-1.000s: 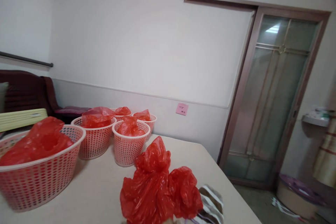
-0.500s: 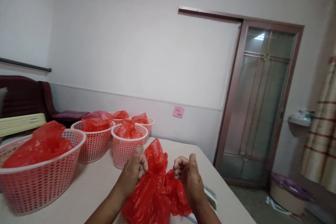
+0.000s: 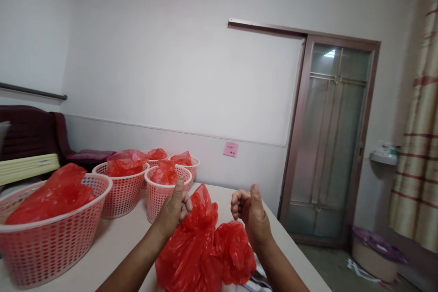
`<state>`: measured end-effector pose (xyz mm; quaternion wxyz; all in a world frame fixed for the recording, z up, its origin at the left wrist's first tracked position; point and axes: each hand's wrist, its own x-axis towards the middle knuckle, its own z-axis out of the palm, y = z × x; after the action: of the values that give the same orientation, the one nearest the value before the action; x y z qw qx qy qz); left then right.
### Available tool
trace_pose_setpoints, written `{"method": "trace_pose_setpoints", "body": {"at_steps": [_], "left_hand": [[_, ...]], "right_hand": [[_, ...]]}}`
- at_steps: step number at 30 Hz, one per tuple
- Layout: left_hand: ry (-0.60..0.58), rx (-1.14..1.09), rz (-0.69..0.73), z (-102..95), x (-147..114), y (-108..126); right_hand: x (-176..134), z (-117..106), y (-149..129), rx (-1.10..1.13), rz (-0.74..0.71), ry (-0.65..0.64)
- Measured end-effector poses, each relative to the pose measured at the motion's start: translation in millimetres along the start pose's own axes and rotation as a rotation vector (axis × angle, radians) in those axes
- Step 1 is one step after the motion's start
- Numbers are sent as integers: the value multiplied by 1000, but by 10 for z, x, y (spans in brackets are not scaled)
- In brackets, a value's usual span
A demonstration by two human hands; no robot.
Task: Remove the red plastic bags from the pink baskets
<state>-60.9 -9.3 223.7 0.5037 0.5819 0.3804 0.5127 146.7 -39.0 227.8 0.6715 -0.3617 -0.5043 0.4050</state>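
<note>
My left hand and my right hand are both raised as closed fists with the thumbs up, above the near end of a pale table. Between and below them lies a crumpled red plastic bag with a smaller red bag against its right side. My left fist sits right beside the tall bag's top, perhaps touching it. My right fist is clear above the smaller bag. Neither hand visibly grips anything.
Several pink perforated baskets with red bags inside stand on the table's left: a large one nearest, smaller ones behind. A striped cloth lies under the bags. A glass door, a curtain and a floor basin are at the right.
One second ago no hands showed. Both then rose into view beside the red bags with thumbs up, and the right fist has since lifted a little higher. The camera tilted down and right.
</note>
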Motion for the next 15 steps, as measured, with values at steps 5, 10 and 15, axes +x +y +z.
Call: {"method": "trace_pose_setpoints", "body": {"at_steps": [5, 10, 15], "left_hand": [[7, 20, -1, -37, 26, -6], [14, 31, -4, -57, 28, 28], [29, 30, 2, -49, 4, 145]], "right_hand": [[60, 19, -104, -46, -9, 2], [72, 2, -167, -57, 4, 7], [43, -13, -183, -77, -2, 25]]}}
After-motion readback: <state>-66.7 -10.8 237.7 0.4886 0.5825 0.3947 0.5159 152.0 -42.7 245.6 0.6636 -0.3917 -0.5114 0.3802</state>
